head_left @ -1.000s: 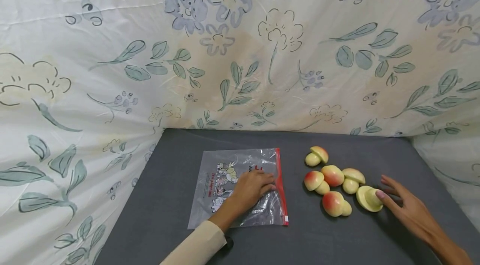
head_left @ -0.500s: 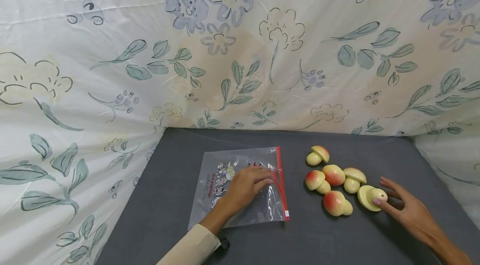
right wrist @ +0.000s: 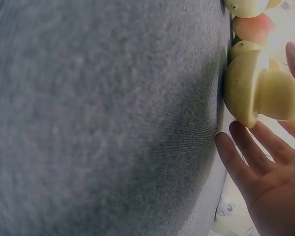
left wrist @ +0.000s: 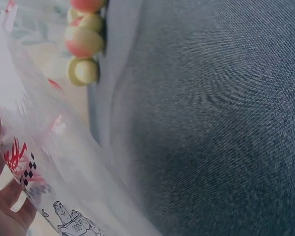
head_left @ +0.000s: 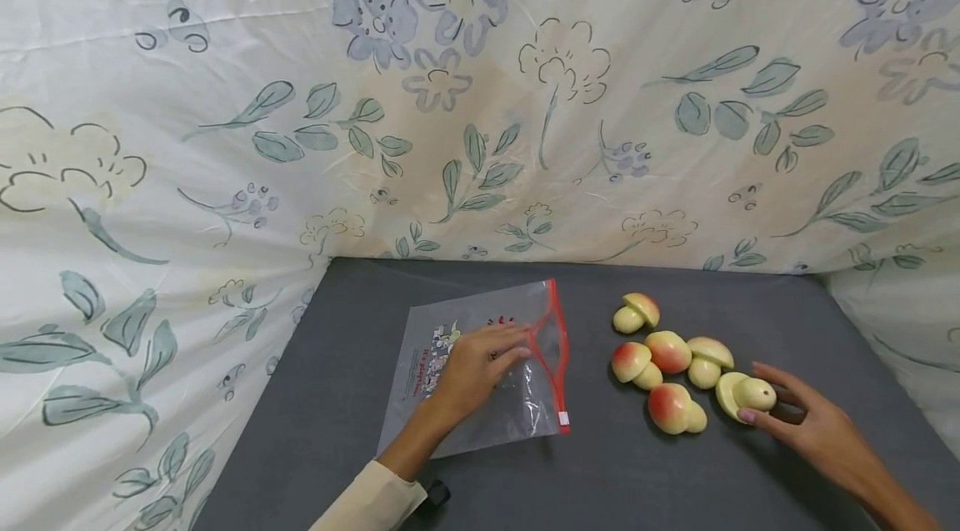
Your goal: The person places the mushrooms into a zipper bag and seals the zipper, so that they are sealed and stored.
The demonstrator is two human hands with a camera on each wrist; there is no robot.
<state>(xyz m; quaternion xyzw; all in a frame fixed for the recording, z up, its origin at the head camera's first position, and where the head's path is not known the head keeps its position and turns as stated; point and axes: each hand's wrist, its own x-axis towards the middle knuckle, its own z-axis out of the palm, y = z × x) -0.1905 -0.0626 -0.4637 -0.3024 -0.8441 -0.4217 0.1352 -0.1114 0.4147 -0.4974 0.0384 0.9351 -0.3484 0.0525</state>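
Though blurred, cartoon print on bag [head_left: 480, 364] under left hand [head_left: 472, 364].

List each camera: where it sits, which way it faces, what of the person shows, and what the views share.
Head: worn on the head, facing forward and down at the grey table; shows the left hand on the plastic bag and the right hand at a toy mushroom.
Left wrist: looks across the bag; fingertips show.
Right wrist: looks along the table at the mushroom; palm and fingers show.
Shared: the mushrooms appear in all three views.
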